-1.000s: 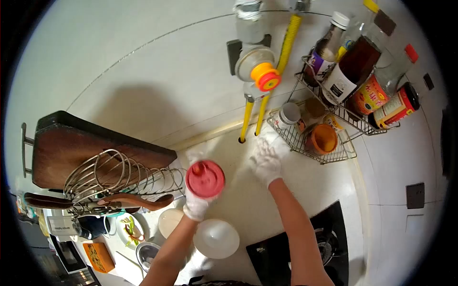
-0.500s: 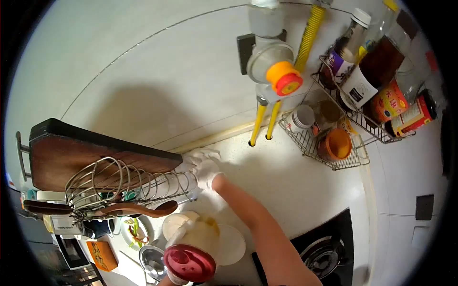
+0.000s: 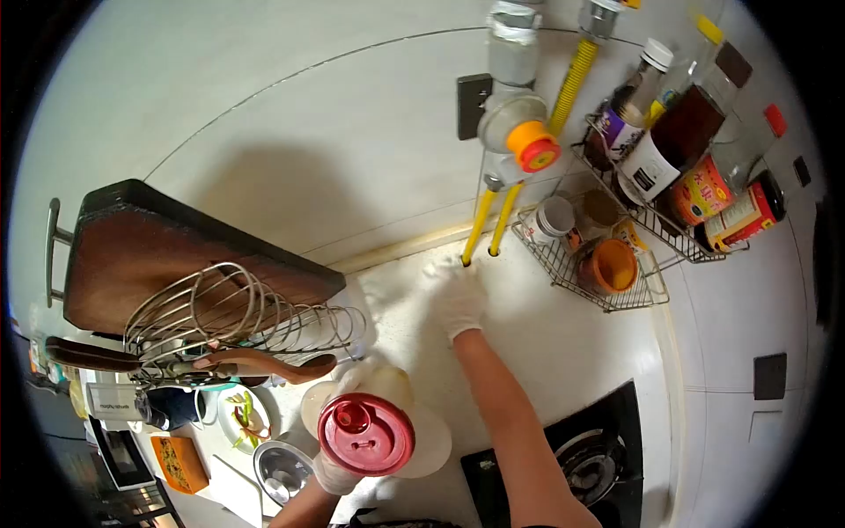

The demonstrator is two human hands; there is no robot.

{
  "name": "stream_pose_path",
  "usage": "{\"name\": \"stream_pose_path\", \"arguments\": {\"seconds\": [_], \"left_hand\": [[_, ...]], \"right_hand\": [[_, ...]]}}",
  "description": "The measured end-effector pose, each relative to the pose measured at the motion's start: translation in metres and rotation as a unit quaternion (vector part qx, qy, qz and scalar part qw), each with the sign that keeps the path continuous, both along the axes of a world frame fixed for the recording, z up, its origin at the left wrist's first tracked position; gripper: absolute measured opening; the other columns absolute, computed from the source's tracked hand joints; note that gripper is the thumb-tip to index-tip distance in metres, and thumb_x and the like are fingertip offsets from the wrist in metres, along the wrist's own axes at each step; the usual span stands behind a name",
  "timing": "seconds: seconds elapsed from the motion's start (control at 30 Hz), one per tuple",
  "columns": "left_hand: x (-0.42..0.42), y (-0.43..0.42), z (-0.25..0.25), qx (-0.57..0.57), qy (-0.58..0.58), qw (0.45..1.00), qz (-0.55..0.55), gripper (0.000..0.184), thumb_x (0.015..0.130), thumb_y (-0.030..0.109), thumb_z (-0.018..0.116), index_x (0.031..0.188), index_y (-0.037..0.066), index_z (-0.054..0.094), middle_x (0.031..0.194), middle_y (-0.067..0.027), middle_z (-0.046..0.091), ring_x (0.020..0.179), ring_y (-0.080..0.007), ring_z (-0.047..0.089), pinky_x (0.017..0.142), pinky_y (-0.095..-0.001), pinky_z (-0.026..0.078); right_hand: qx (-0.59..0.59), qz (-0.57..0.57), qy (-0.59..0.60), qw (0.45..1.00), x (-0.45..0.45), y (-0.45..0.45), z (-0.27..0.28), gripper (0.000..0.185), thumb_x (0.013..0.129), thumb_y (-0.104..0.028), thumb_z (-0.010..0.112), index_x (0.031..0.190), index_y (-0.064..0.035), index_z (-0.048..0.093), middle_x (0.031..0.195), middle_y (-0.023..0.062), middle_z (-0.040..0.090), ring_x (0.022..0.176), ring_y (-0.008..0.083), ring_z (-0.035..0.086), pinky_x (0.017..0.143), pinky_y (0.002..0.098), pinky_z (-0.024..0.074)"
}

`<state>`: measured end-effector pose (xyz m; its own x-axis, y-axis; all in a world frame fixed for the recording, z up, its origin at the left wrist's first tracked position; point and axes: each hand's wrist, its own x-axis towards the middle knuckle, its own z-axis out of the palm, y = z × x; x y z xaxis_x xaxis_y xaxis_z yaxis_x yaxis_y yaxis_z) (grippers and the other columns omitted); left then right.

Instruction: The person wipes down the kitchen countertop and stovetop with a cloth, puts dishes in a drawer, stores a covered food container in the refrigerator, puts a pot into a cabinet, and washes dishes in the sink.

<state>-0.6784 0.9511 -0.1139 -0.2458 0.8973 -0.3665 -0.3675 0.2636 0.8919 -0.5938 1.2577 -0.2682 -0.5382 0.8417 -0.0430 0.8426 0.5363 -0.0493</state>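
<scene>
My left hand [image 3: 338, 473], in a white glove, is wrapped round a container with a red lid [image 3: 366, 434], held at the lower middle over pale bowls [image 3: 433, 444]. My right hand [image 3: 456, 299], also gloved in white, is low over the white counter [image 3: 546, 352], near where two yellow pipes [image 3: 480, 227] enter it. Its fingers point away from me and are blurred, so whether they hold anything is hard to make out.
On the left stand a cutting board [image 3: 167, 264] and a wire rack [image 3: 238, 308] with utensils. A corner rack [image 3: 607, 286] holds bottles and jars at the right. Below it is a black gas stove [image 3: 563, 440]. A plate of cut vegetables [image 3: 245, 418] and a metal bowl [image 3: 282, 471] are lower left.
The red-lidded container came down towards me in my left hand, then shifted slightly right and up. My right hand swung left to beside the cutting board, then back right towards the yellow pipes.
</scene>
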Motion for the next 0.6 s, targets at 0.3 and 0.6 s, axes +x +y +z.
{"name": "stream_pose_path", "arguments": {"seconds": [0.3, 0.6], "left_hand": [[-0.004, -0.011, -0.006, -0.030, -0.038, 0.999, -0.015, 0.031, 0.092, 0.030, 0.043, 0.117, 0.011, 0.043, 0.112, -0.0069, 0.052, 0.103, -0.0215, 0.051, 0.089, -0.0382, 0.045], [-0.001, -0.025, -0.006, -0.050, -0.046, 0.997, -0.020, 0.032, 0.091, 0.028, 0.044, 0.118, 0.011, 0.043, 0.114, -0.0071, 0.051, 0.103, -0.0213, 0.051, 0.089, -0.0378, 0.045]], "right_hand": [[-0.102, 0.181, 0.397, 0.894, -0.073, -0.013, 0.047, 0.038, 0.079, -0.017, 0.054, 0.117, -0.0153, 0.051, 0.106, 0.0082, 0.057, 0.099, 0.0253, 0.054, 0.089, 0.0385, 0.0418], [0.078, 0.272, 0.168, 0.944, -0.124, 0.029, -0.021, 0.027, 0.080, -0.024, 0.050, 0.104, -0.0123, 0.057, 0.099, 0.0071, 0.057, 0.095, 0.0204, 0.055, 0.080, 0.0369, 0.0460]]}}
